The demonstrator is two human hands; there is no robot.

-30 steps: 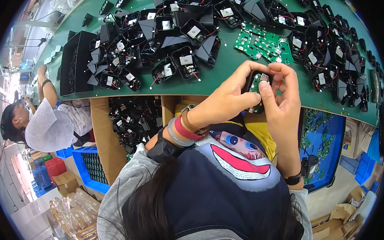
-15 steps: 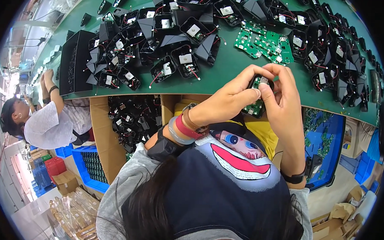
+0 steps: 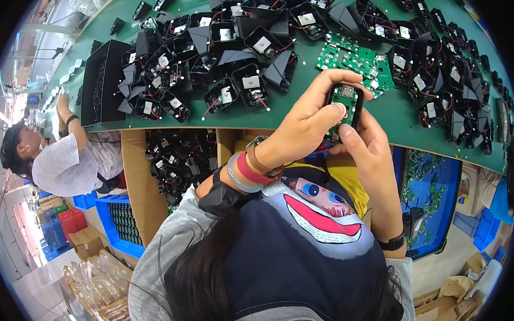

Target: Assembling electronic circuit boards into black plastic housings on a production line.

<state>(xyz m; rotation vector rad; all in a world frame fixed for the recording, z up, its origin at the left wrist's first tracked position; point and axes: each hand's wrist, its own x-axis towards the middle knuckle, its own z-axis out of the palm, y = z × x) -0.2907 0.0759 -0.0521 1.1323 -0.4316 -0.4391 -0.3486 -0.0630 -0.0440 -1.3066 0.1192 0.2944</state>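
Note:
Between both hands, over the table's front edge, is a small black plastic housing [image 3: 359,110] with a green circuit board [image 3: 346,94] seated inside. My left hand [image 3: 311,120] wraps round its left side and far end, the thumb pressing on the board. My right hand [image 3: 368,143] holds the near right side, its thumb at the board's lower end. Just beyond my hands lies a stack of loose green circuit boards [image 3: 359,57]. Black housings with white-topped parts and red wires [image 3: 252,83] lie left of it.
More black housings [image 3: 429,82] crowd the right of the green table [image 3: 172,124]. An open black box [image 3: 103,85] stands at left. Below the edge are a cardboard box [image 3: 138,184] of black parts and a blue bin [image 3: 433,197] with boards. A co-worker [image 3: 68,158] sits at far left.
The housing has turned more upright, its board now facing me. My right thumb has slid from the board's upper part to its lower end, and the right hand has come nearer.

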